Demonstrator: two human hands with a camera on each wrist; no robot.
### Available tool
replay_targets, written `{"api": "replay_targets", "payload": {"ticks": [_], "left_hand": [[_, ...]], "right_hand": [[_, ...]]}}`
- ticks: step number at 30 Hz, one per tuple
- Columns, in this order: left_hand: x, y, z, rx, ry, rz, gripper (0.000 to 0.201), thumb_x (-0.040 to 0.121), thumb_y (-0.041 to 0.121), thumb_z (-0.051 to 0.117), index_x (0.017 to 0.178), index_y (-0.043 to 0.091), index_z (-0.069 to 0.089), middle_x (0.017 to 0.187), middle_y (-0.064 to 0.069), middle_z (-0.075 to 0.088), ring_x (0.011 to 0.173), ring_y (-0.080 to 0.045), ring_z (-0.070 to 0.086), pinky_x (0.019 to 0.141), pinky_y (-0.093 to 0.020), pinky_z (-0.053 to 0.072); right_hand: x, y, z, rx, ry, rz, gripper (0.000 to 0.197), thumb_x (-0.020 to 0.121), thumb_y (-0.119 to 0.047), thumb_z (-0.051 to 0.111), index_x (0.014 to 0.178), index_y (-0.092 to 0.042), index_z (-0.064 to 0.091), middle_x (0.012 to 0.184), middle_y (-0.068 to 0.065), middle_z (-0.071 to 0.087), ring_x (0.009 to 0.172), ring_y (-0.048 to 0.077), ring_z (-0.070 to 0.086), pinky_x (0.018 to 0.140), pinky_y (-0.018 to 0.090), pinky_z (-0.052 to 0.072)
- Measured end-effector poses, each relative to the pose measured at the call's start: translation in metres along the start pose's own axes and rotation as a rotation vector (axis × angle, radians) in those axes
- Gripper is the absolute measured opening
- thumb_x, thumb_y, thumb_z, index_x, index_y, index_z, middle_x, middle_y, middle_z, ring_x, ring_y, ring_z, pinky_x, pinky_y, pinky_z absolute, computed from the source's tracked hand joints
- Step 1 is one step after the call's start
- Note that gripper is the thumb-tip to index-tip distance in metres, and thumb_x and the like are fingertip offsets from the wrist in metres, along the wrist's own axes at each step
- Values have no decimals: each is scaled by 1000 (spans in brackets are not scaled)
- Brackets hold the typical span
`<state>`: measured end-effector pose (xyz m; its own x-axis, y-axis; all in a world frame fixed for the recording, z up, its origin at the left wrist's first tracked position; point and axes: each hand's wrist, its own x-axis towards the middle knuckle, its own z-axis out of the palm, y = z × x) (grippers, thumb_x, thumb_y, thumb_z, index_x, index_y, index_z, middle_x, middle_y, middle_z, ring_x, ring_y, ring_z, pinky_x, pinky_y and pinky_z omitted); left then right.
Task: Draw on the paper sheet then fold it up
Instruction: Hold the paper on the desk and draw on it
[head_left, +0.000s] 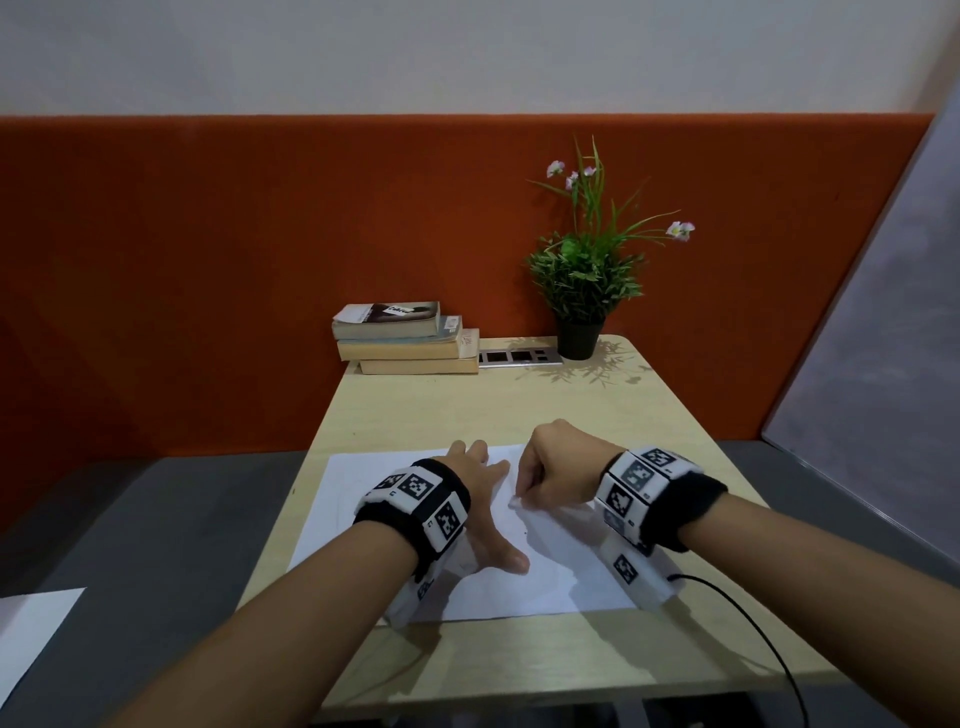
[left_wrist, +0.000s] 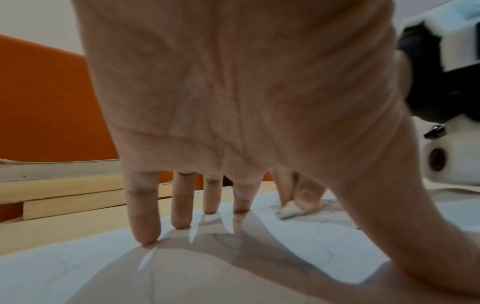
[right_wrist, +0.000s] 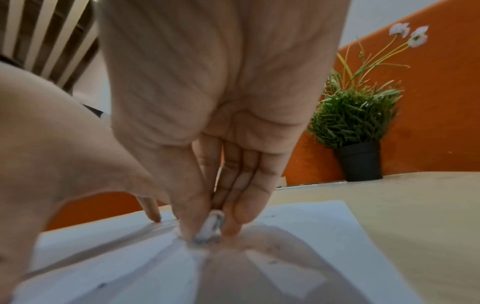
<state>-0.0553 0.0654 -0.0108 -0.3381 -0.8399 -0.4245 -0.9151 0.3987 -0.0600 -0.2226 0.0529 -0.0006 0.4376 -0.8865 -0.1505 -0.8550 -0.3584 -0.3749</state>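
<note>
A white paper sheet (head_left: 363, 499) with faint pencil marks lies flat on the light wooden table (head_left: 467, 405). My left hand (head_left: 483, 493) rests on the middle of the sheet with straight, spread fingers (left_wrist: 144, 226) and holds it down. My right hand (head_left: 550, 467) is just right of it, above the sheet's far right part. Its thumb and fingers pinch a small white eraser (right_wrist: 211, 229), whose tip touches the paper (right_wrist: 311, 226). The left wrist view shows the eraser (left_wrist: 288, 209) pressed onto the sheet (left_wrist: 78, 267) beyond my left fingers.
A stack of books (head_left: 405, 338) and a potted plant (head_left: 582, 291) stand at the table's far edge, with a socket strip (head_left: 519, 357) between them. An orange partition rises behind. A black cable (head_left: 753, 623) trails off the right edge. Another white sheet (head_left: 31, 634) lies low on the left.
</note>
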Motion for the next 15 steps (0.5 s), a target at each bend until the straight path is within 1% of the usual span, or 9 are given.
{"api": "replay_targets", "payload": {"ticks": [2,4,6,7,9,11,13,15], "left_hand": [[0,1,-1,10,7,7,117,62,84,72,154,28,26,146,-7,32,136,-29,28,98,-48,43],[0,2,-2,20,20,2,116,61,85,72,153,29,28,144,-6,34,134,-28,31,94,-46,43],[0,2,-1,12,23,0,114,61,84,72,151,28,31,145,-5,34,134,-29,31,94,-46,42],[0,2,-1,1,23,4,111,62,83,72,149,26,34,146,-6,34,134,-30,31,93,-46,42],[-1,2,0,-27,30,13,107,61,82,73,143,22,39,144,-5,34,132,-30,32,87,-44,42],[0,2,1,-40,36,17,104,60,82,74,138,21,41,140,-4,36,127,-29,38,82,-41,41],[2,1,1,-51,22,22,104,56,84,74,132,20,42,137,-3,39,123,-29,45,85,-41,46],[3,0,1,-57,15,24,113,44,90,68,129,21,43,138,-2,40,120,-27,50,90,-45,50]], "right_hand": [[8,-2,1,-1,63,21,9,81,-13,78,87,-16,84,83,-5,77,79,13,72,72,26,60],[10,-3,4,-19,75,22,10,80,-11,77,88,-14,83,82,-4,75,80,16,72,73,28,61],[0,-2,5,-9,25,20,8,81,-13,78,87,-16,83,78,-8,73,81,14,73,77,29,63],[-7,0,5,2,-15,14,8,82,-15,79,87,-18,83,77,-10,73,81,12,73,78,28,63],[-19,2,3,9,-99,-12,8,82,-19,81,89,-22,84,80,-13,77,82,5,72,78,24,61],[-23,2,1,24,-135,-34,9,80,-24,83,90,-24,84,83,-13,79,81,2,72,78,23,61],[-17,4,-2,14,-116,-34,9,80,-25,84,89,-23,85,80,-13,78,81,3,72,77,22,60],[-4,7,-6,-23,-36,-14,8,80,-22,82,88,-20,84,78,-12,75,81,8,71,75,23,60]]}}
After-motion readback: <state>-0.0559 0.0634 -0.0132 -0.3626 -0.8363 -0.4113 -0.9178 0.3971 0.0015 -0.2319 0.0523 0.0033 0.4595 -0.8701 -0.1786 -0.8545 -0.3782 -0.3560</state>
